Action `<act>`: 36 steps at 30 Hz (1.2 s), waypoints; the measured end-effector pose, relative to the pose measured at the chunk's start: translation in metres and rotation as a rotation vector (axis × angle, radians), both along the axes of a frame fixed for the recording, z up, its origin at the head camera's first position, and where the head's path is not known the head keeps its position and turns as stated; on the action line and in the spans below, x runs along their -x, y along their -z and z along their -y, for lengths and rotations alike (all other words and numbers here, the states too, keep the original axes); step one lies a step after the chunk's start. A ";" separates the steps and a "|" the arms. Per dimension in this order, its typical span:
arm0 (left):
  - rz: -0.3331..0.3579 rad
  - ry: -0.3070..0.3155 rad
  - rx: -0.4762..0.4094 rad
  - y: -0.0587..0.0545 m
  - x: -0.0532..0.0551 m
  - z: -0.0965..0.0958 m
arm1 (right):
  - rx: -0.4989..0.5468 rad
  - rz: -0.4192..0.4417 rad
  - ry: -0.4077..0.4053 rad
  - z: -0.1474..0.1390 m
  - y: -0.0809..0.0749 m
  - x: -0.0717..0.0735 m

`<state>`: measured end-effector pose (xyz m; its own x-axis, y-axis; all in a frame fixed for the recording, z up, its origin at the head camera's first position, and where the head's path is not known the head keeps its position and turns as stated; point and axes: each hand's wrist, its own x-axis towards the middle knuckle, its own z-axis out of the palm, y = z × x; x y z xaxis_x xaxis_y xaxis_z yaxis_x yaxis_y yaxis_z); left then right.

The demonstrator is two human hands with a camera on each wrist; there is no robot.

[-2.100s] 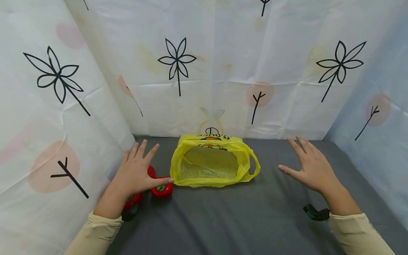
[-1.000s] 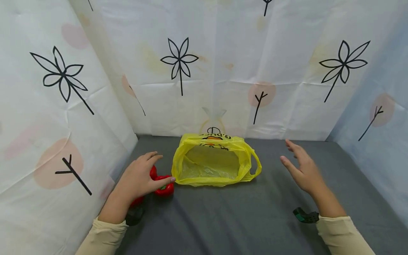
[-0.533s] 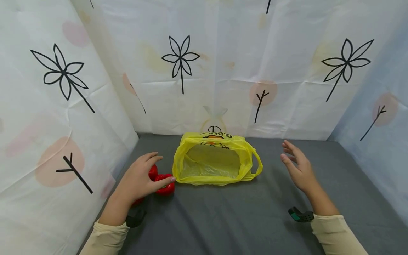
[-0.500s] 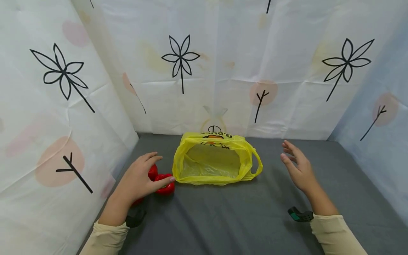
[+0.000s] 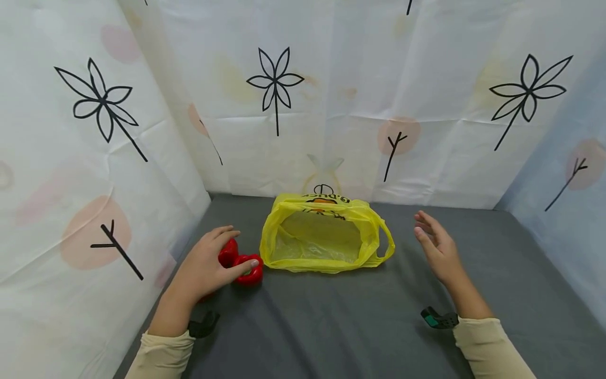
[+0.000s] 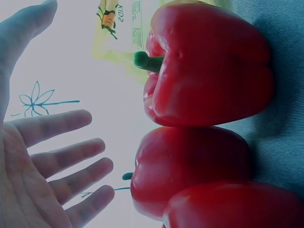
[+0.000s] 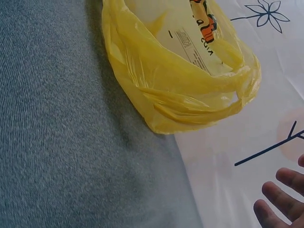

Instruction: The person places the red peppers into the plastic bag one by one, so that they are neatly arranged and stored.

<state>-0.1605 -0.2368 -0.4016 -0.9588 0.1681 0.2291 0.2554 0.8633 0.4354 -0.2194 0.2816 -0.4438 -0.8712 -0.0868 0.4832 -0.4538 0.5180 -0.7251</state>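
Note:
My left hand (image 5: 203,266) hovers over a group of red bell peppers at the left, fingers spread and holding nothing. One bell pepper (image 5: 250,277) shows beyond the thumb and another bell pepper (image 5: 229,252) by the fingertips; the hand hides most of a third. In the left wrist view, a gap separates the fingers from the nearest bell pepper (image 6: 209,66) and its green stem. A yellow plastic bag (image 5: 310,266) stands between the hands with its mouth spread towards me. Right of it, my right hand (image 5: 439,251) is held in the air, relaxed, touching nothing.
A grey cloth (image 5: 350,321) covers the table. White printed curtains (image 5: 341,105) enclose it at the back and both sides. A bag handle (image 5: 388,242) loops out to the right. Each wrist carries a dark strapped device (image 5: 440,318).
My right hand has moved left, nearer the bag, and its fingers have relaxed. The left hand has lowered slightly over the peppers, its fingers bending. The head view has shifted a little.

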 end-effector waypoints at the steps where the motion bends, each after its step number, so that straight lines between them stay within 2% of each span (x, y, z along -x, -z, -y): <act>1: 0.000 -0.002 -0.002 0.000 0.000 0.000 | 0.002 0.004 0.001 0.001 0.000 0.000; 13: -0.059 -0.043 -0.064 0.009 -0.005 0.008 | 0.063 0.031 -0.014 0.008 0.010 0.005; 20: -0.074 -0.078 -0.165 0.015 -0.010 0.014 | 0.092 0.059 -0.042 0.012 0.013 0.009; 24: -0.063 -0.120 -0.201 0.017 -0.017 0.017 | 0.106 0.075 -0.049 0.017 0.013 0.009; 30: -0.053 -0.157 -0.213 0.021 -0.026 0.022 | 0.099 0.097 -0.053 0.023 0.013 0.011; 36: -0.087 -0.154 -0.228 0.025 -0.029 0.025 | 0.094 0.120 -0.065 0.028 0.014 0.014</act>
<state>-0.1314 -0.2618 -0.4269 -0.9440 -0.0436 0.3270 0.1735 0.7775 0.6045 -0.2334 0.2534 -0.4576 -0.9171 -0.1038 0.3850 -0.3915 0.4174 -0.8201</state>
